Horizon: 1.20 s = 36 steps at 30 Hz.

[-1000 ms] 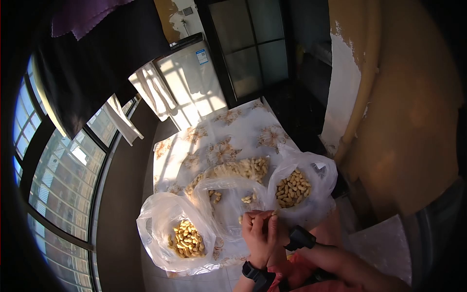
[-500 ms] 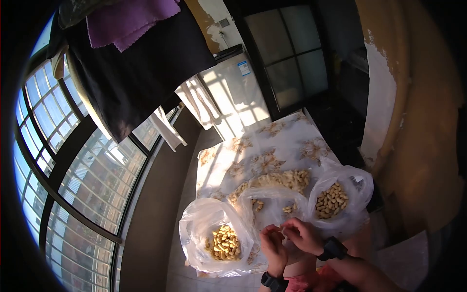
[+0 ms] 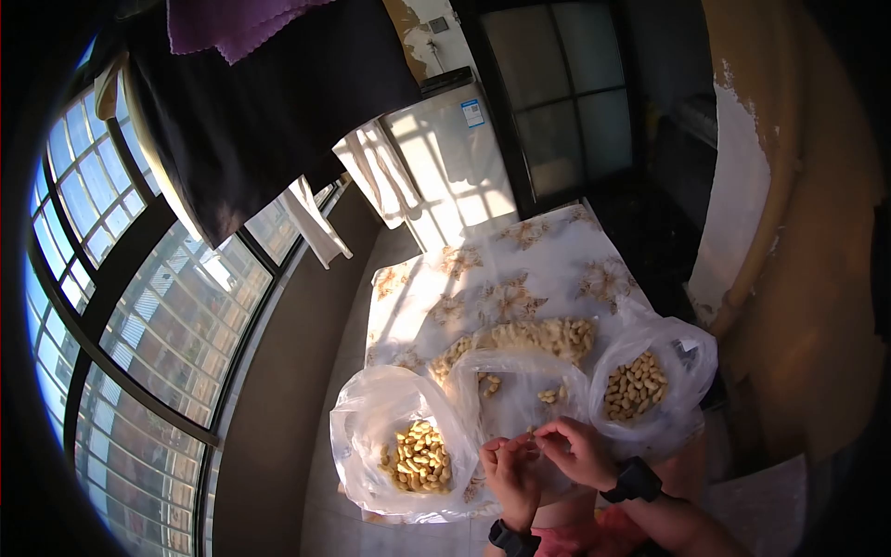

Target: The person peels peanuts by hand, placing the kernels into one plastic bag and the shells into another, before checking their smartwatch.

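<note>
My left hand and my right hand are close together over the near edge of a clear plastic bag. Fingers of both hands are bent and pinched around something too small to make out, perhaps one item between them. A few peanuts lie in that middle bag. Left of my hands, an open plastic bag holds many peanuts in sunlight. On the right, another open bag has peanuts inside. Behind the middle bag lies a long heap of peanuts.
A flowered cloth covers the table. Dark and purple cloths hang at the upper left, beside barred windows. A white fridge stands beyond the table, near a dark glass-paned door.
The camera view has shifted slightly. My left hand has moved a little left, its fingers still bent. My right hand stays in nearly the same place.
</note>
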### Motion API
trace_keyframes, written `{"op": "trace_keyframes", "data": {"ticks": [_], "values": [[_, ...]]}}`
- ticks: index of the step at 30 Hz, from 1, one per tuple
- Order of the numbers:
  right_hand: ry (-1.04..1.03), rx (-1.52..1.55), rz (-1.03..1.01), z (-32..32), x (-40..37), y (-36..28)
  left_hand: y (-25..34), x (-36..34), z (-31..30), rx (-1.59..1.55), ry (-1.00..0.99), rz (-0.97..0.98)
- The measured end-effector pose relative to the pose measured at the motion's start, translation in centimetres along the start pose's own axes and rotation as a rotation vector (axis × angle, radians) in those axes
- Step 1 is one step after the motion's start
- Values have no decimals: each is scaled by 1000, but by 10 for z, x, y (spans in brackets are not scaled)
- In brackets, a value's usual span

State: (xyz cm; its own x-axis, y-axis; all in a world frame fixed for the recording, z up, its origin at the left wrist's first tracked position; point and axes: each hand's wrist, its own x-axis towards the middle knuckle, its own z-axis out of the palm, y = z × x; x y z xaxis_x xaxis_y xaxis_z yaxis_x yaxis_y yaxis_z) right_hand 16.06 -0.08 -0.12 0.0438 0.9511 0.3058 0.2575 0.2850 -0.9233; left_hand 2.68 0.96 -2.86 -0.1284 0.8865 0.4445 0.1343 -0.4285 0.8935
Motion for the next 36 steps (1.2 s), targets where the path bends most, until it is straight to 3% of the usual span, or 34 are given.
{"op": "trace_keyframes", "data": {"ticks": [2, 6, 10, 17, 26, 36], "values": [[32, 14, -29, 0, 2, -3, 0, 3, -4, 205, -83, 114], [4, 60, 37, 0, 1, 4, 4, 1, -1, 236, -73, -26], [-3, 113, 43, 2, 1, 6, 13, 6, -1, 216, -78, 68], [20, 46, -2, 5, 2, 8, 8, 5, -2, 181, -55, 66], [11, 77, 17, 6, 1, 18, 8, 1, -5, 86, -69, -92], [25, 17, -11, 6, 2, 12, 13, 3, -8, 179, -85, 16]]}}
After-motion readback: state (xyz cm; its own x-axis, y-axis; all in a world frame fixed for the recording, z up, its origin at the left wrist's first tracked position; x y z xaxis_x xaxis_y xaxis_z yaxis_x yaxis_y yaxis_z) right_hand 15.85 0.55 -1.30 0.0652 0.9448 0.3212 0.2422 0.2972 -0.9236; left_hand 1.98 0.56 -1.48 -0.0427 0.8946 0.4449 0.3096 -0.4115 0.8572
